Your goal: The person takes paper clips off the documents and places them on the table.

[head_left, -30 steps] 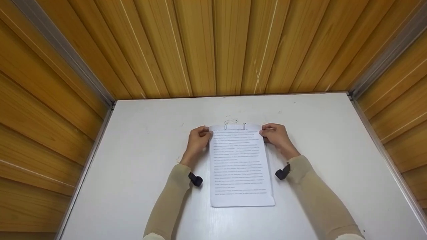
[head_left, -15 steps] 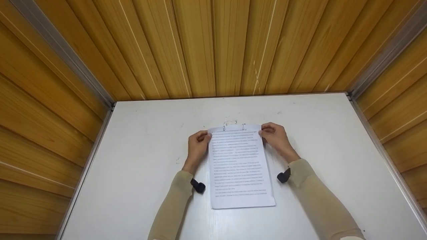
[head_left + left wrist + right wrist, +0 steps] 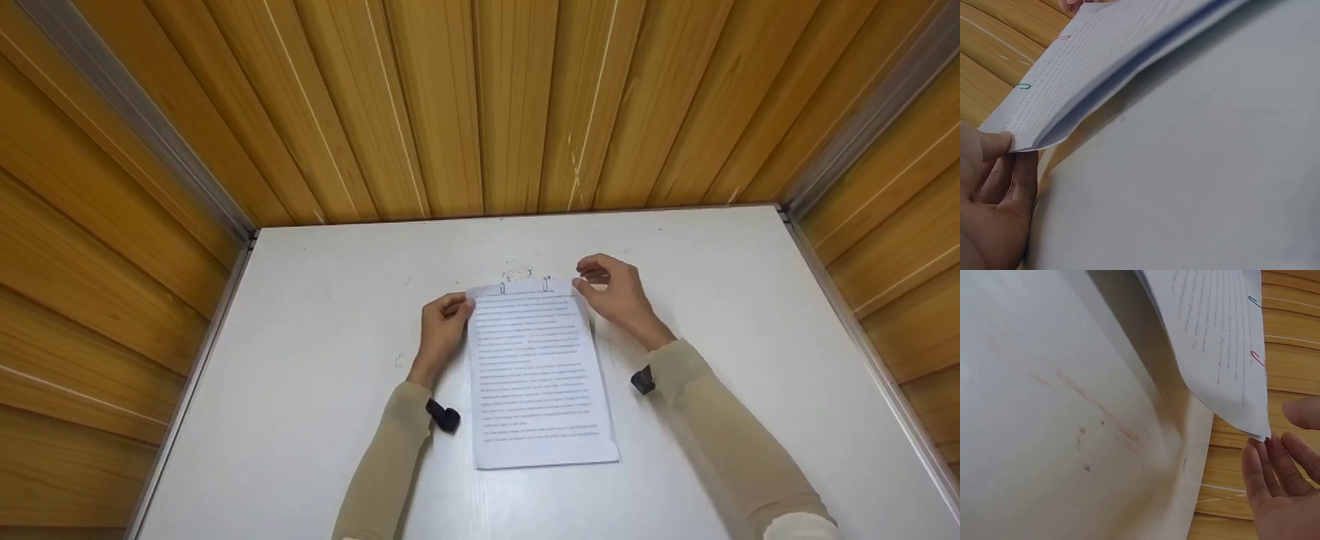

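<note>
Above a white rectangular tabletop [image 3: 315,337], a stack of white printed paper sheets [image 3: 532,375] was apparently left to the pinch of the left hand [image 3: 444,324] at one corner as the right hand [image 3: 619,295] was loosened, thumb parted from fingers, at another.

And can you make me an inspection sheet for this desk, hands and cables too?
Surface: flat white tabletop, with reddish streaks and small dark marks.
Job's things: stack of white, rectangular printed paper sheets; at its top edge, a green looped paper clip left and a red looped paper clip right.
Clutter: nothing seen.
Hands: bare left hand pinches the top left corner; bare right hand is at the top right corner, thumb apart from the paper; whether its fingers touch it is unclear.
Cables: nothing seen.
Surroundings: yellow-brown wood-look panel walls with grey corner strips; tan sleeves, a small black device at each wrist.
</note>
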